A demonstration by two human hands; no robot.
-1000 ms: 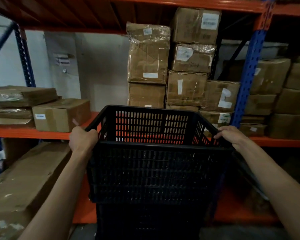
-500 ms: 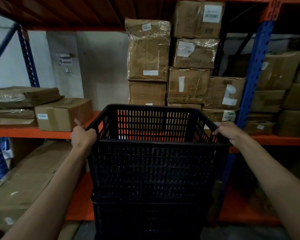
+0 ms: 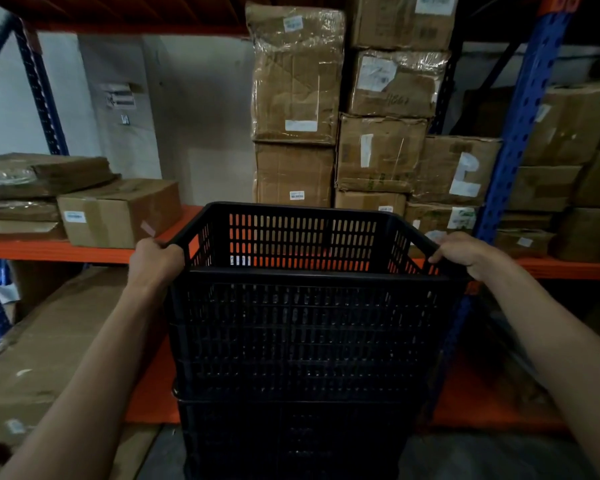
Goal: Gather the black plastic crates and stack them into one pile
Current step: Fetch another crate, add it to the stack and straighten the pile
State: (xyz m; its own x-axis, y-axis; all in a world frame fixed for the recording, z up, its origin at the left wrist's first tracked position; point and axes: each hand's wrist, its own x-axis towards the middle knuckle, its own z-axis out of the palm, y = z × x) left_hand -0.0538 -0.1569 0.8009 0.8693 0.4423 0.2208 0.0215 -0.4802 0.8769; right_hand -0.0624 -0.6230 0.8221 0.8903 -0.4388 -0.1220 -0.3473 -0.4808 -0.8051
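A black slotted plastic crate [image 3: 309, 334] is right in front of me, upright, its open top facing up. My left hand [image 3: 155, 263] grips its left rim near the front corner. My right hand [image 3: 463, 252] grips the right rim. Under it sits another black crate [image 3: 291, 438], and the top one rests on or in that lower crate with a seam showing between them. The bottom of the pile runs out of the frame.
An orange and blue steel rack [image 3: 520, 161] stands just behind the crates. Stacked cardboard boxes [image 3: 378, 150] fill its middle shelf at centre and right. A smaller box [image 3: 118, 211] and flat packs lie at left. A large flat carton [image 3: 39, 358] leans at lower left.
The crate in my hands has come down a little onto the lower crate, and the view has shifted slightly right. Both hands keep their hold on the rim.
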